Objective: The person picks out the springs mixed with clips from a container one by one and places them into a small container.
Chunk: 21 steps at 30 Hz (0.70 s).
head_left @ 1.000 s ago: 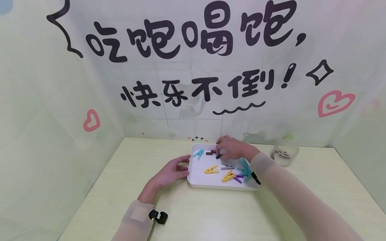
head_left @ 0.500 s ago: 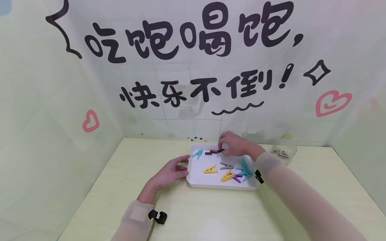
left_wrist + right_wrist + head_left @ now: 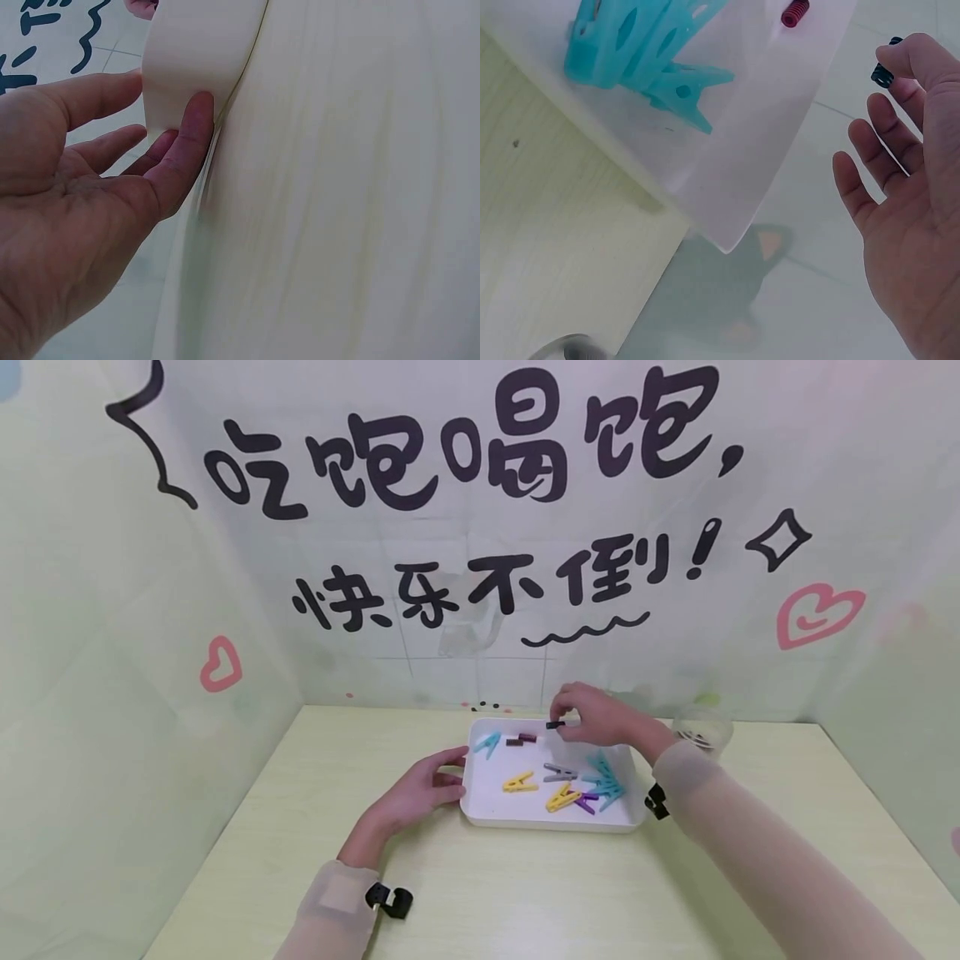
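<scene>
My right hand [image 3: 592, 714] pinches a small dark coil spring [image 3: 883, 73] between thumb and index finger, its other fingers loosely extended. In the head view it is over the back rim of a white tray [image 3: 480, 814]. Two more springs lie in the tray: a red spring [image 3: 527, 737] and a brownish spring [image 3: 514, 742]. The fingers of my left hand [image 3: 416, 789] touch the tray's left wall, fairly straight. In the tray lie a grey clothespin [image 3: 559, 772], two yellow clothespins [image 3: 519, 782], a purple clothespin [image 3: 586, 802] and several teal clothespins [image 3: 603, 785].
A clear round jar [image 3: 705, 731] with something inside stands on the table behind my right forearm. The tray sits toward the back of the pale wooden table [image 3: 487, 893]. A printed cloth [image 3: 360, 685] hangs along the back and sides.
My right hand has lifted the dark spring away from the other springs and moved it toward the back rim. My left hand stays at the tray's left wall.
</scene>
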Tool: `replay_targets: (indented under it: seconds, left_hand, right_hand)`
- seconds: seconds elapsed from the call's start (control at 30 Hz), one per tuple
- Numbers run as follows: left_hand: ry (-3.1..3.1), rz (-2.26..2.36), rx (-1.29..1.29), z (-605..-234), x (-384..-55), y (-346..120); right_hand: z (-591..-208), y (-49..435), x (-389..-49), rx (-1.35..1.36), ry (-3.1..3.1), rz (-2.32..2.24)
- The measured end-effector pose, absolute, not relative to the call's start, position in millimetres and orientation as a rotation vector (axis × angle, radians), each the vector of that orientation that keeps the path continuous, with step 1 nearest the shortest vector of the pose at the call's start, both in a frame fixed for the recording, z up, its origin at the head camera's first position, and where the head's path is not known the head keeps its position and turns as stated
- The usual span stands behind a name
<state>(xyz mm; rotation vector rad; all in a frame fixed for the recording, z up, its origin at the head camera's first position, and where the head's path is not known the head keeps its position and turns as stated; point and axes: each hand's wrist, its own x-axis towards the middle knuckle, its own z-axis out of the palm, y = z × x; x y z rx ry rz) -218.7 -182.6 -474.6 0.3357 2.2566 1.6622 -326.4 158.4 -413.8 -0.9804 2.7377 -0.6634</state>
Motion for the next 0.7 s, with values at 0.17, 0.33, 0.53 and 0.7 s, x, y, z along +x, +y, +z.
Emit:
replay_targets:
  seconds: [0.17,0.33,0.53,0.7]
  left_hand:
    - [2.267,1.655,0.326,-474.2,-219.3,-182.4]
    - [2.265,1.655,0.322,-475.6,-220.5,-182.6]
    - [2.266,1.654,0.318,-476.7,-220.9,-183.4]
    - [2.265,1.656,0.316,-475.9,-220.2,-182.8]
  right_hand:
    - [-411.6,168.8,-321.9,-0.976,2.755,-0.750]
    - [-409.8,178.9,-316.3,-0.968,2.755,-0.860]
    - [-407.5,189.5,-309.7,-0.977,2.790,-0.903]
    - [-402.9,199.5,-304.7,-0.949,2.813,-0.923]
